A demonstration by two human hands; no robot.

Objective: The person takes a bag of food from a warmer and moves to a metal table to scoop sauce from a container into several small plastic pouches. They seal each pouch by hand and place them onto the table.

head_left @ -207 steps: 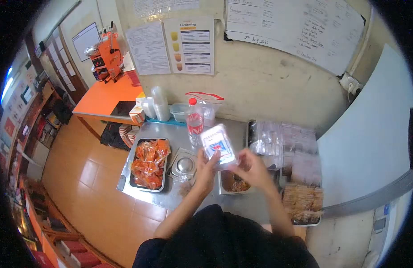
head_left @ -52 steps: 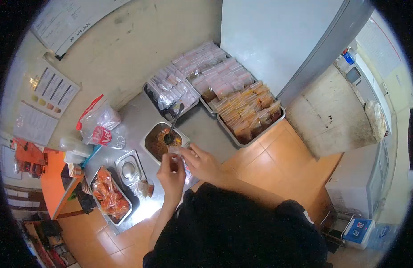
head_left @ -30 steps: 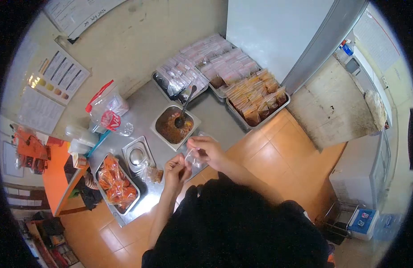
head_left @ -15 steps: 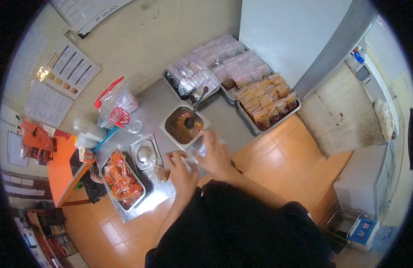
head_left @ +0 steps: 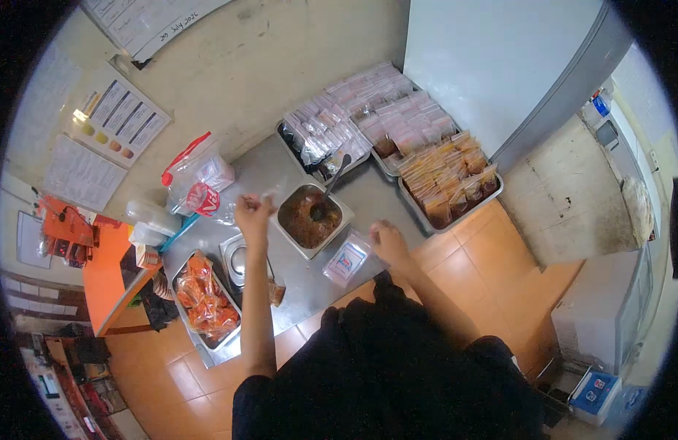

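Observation:
My left hand [head_left: 254, 220] is raised left of the steel pan, its fingers pinched around a small clear, whitish scrap too faint to name. My right hand [head_left: 389, 243] is closed at the upper right corner of a clear packet of plastic bags [head_left: 347, 260] with a blue and red label, near the table's front edge. Between the hands stands the square steel pan [head_left: 297, 227] of brown, saucy food, a dark ladle [head_left: 337, 174] leaning in it. Partly behind my left forearm are a small steel lid [head_left: 237, 258] and a filled brown bag [head_left: 277, 294].
Trays of filled bags stand at the back right, the nearest [head_left: 445, 183] with brown sauce. A tray of bagged orange-red food [head_left: 205, 297] sits at the left end of the steel table [head_left: 291, 293]. A clear plastic bottle [head_left: 196, 192] stands by the wall.
My hands were close together in front of the pan and have moved apart. The left went up and left, the right slightly right. The labelled packet now shows plainly beside my right hand.

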